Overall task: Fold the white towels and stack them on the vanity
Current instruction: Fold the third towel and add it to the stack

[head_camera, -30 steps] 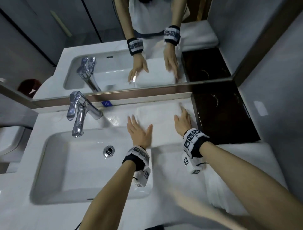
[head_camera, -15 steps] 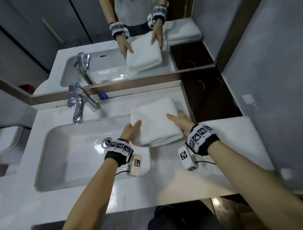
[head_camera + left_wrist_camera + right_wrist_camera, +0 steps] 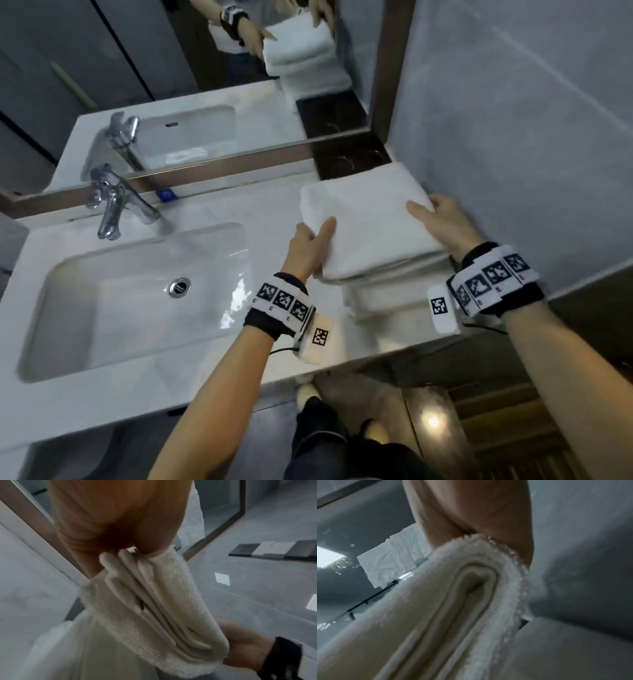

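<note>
A folded white towel is held in the air between both hands, above a stack of folded white towels at the right end of the white vanity. My left hand grips the towel's left edge, thumb on top and fingers underneath. My right hand grips its right edge the same way. The left wrist view shows the towel's layered folds pinched at my left hand, with the right hand beyond. In the right wrist view the towel's folded end sits under my right hand.
A white sink basin with a drain fills the vanity's left half, with a chrome tap behind it. A mirror runs along the back. A grey wall stands close on the right, a dark counter patch behind the stack.
Both hands went from pressing the towel flat on the counter to lifting it. They have carried it rightward, over the stack by the wall.
</note>
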Tool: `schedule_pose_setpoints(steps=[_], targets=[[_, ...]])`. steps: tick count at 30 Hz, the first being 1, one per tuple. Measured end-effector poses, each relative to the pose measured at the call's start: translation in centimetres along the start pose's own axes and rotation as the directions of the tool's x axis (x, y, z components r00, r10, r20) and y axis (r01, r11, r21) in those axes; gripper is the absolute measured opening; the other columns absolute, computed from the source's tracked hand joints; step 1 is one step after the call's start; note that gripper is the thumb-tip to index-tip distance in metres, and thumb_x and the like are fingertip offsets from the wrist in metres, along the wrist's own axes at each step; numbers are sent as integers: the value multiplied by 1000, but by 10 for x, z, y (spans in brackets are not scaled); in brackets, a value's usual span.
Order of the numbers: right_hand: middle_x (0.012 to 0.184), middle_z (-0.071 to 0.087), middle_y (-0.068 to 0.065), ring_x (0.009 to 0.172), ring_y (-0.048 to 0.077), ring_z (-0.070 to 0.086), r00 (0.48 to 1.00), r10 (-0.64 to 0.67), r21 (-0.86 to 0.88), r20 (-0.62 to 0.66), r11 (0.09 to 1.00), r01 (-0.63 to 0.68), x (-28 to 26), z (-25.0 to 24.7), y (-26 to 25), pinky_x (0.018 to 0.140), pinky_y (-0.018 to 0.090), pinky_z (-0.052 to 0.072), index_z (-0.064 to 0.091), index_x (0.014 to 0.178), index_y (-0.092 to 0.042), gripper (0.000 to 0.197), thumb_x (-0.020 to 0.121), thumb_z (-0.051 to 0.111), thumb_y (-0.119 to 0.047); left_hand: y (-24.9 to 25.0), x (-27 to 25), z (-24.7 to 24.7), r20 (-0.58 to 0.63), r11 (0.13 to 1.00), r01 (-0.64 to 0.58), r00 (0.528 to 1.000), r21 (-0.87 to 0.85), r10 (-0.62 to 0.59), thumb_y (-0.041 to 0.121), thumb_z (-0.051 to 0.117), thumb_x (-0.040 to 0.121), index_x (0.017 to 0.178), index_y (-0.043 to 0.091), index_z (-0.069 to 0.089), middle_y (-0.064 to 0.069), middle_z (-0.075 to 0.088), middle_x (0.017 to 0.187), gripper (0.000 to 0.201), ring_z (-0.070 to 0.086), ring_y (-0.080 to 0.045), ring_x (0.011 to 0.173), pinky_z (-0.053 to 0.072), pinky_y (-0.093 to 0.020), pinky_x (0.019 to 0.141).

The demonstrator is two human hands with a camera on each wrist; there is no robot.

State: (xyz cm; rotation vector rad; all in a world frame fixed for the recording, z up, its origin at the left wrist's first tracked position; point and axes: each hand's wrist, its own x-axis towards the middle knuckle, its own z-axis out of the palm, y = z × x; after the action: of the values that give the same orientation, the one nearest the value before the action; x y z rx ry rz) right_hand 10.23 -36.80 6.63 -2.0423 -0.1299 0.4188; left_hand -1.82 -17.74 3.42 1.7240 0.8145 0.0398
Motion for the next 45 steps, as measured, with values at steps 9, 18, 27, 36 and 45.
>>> schedule_pose_setpoints(steps=[9,18,27,36,45], targets=[[146,38,17,129,37,42,999,47,-440,-25,896,-54,-11,-4,62,106,44,35,30,143,-12,46,99,39,-20,-14,-30,71,10,990,78,997,119,-79,36,44,96,113,6,26,-24,50,129,39,54,-37,110,48,-41,85],[147,38,13,127,33,44,977,-81,-402,195,902,155,-47,25,73,101,41,37,20,148,-22,51,100,35,-32,-49,-58,23,-92,980,124,990,158,-110,37,46,95,117,6,28,-9,48,110,42,54,-29,97,51,-47,90],[150,32,10,132,27,38,948,-230,-169,218,948,269,-66,53,60,105,37,34,21,147,-29,50,100,36,-21,-64,-69,-14,-162,984,80,985,156,-55,42,46,95,110,9,32,-8,56,104,39,58,-19,81,47,-29,59],[161,-6,-3,148,21,-10,831,-435,-474,346,684,555,-50,62,65,118,40,6,17,151,-27,56,99,37,-36,-51,-66,-5,-132,607,-222,866,763,483,24,47,95,149,9,15,-11,16,157,65,11,-30,147,15,-44,119],[161,-11,-5,147,18,-15,813,-373,-549,447,603,578,-28,102,89,121,48,10,3,151,-29,61,97,26,-46,-102,-32,5,78,624,-280,941,730,331,54,18,97,148,37,-6,13,-18,158,59,-23,-9,144,-9,-50,117]])
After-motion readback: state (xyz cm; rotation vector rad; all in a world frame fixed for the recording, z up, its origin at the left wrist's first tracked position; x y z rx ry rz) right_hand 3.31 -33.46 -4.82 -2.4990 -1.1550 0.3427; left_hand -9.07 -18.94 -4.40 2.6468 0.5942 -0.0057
